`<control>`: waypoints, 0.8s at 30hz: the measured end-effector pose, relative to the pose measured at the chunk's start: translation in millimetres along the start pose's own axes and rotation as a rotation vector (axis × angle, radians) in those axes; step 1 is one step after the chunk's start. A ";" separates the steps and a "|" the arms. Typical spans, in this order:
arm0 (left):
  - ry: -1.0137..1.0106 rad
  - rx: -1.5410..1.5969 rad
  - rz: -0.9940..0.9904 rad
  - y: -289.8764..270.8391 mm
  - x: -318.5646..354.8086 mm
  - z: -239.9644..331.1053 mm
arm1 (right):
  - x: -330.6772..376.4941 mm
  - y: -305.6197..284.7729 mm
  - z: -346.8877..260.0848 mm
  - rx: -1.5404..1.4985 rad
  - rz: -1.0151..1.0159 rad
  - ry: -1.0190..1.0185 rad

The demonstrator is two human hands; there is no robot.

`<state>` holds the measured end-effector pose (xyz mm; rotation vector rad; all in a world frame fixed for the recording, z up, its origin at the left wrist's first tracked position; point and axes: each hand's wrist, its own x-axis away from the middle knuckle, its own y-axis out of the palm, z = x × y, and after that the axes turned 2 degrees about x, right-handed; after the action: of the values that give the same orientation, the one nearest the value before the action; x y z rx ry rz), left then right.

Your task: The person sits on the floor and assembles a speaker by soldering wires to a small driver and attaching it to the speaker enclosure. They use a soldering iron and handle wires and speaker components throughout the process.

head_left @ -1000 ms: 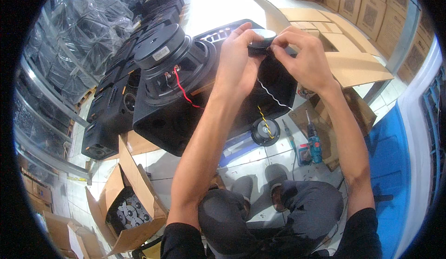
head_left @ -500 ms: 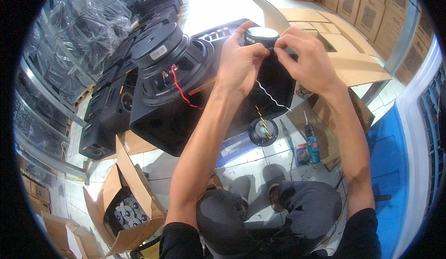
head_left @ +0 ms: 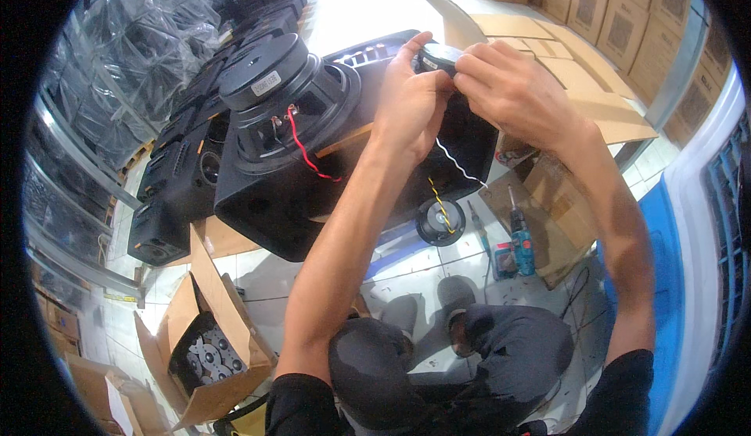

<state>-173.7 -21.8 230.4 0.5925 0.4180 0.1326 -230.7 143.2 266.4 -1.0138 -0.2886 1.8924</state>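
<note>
My left hand [head_left: 411, 95] is closed round a small round speaker driver [head_left: 438, 55] with a pale back and a dark rim, held tilted above the cabinet. Bent fingers of my right hand [head_left: 512, 95] grip its right edge; they hide that side and whatever lies under the fingertips. Below my left hand a white twisted wire [head_left: 455, 160] runs down across the black speaker cabinet [head_left: 262, 213]. On the cabinet's left part a large woofer [head_left: 262, 88] rests magnet up, with a red wire [head_left: 300, 145] at its terminal.
Another small driver [head_left: 429, 231] with a yellow-black wire [head_left: 439, 200] is below the cabinet's front edge. To its right are a teal power drill [head_left: 522, 250] and cardboard [head_left: 575, 213]. An open carton [head_left: 238, 322] of parts stands at lower left; cartons [head_left: 618, 13] are stacked at far right.
My right hand has shifted from pinching beside the small driver to gripping its edge, covering more of it. The driver has tilted.
</note>
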 end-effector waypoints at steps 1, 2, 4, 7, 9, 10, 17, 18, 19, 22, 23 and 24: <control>-0.011 -0.001 -0.015 0.5 -0.2 -0.2 | 0.5 1.1 2.7 -0.011 0.010 -0.018; -0.027 -0.002 -0.023 1.3 -0.3 -0.2 | 1.1 1.9 5.2 -0.023 0.014 -0.034; -0.016 0.010 -0.043 3.5 0.5 -0.5 | 3.2 2.6 9.2 -0.080 0.016 -0.011; 0.006 -0.040 -0.053 5.9 4.5 -1.7 | 2.5 4.7 10.4 -0.201 0.048 0.082; 0.013 -0.069 -0.049 6.3 5.8 -2.1 | 1.0 4.2 8.2 -0.285 0.044 0.198; 0.012 -0.067 -0.042 6.2 5.9 -2.3 | 0.4 3.1 6.2 -0.323 0.023 0.272; 0.059 -0.077 0.002 14.3 11.2 -8.2 | -11.0 2.9 -20.4 -0.623 -0.054 1.077; 0.063 -0.071 0.017 15.5 13.3 -8.4 | -12.3 4.2 -22.5 -0.662 -0.073 1.176; 0.065 -0.061 0.030 16.9 15.1 -8.7 | -14.1 6.5 -25.3 -0.708 -0.050 1.240; 0.068 -0.083 0.039 19.4 17.0 -8.4 | -11.6 6.5 -23.7 -1.106 -0.056 1.492; 0.067 -0.100 0.038 19.8 17.4 -8.2 | -10.5 6.2 -22.9 -1.258 -0.071 1.602; 0.077 -0.102 0.036 20.1 17.3 -7.9 | -9.9 6.1 -21.9 -1.338 -0.059 1.626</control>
<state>-161.4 3.0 229.9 0.4951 0.4729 0.2103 -216.0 127.3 254.4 -2.8892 -0.5315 0.0834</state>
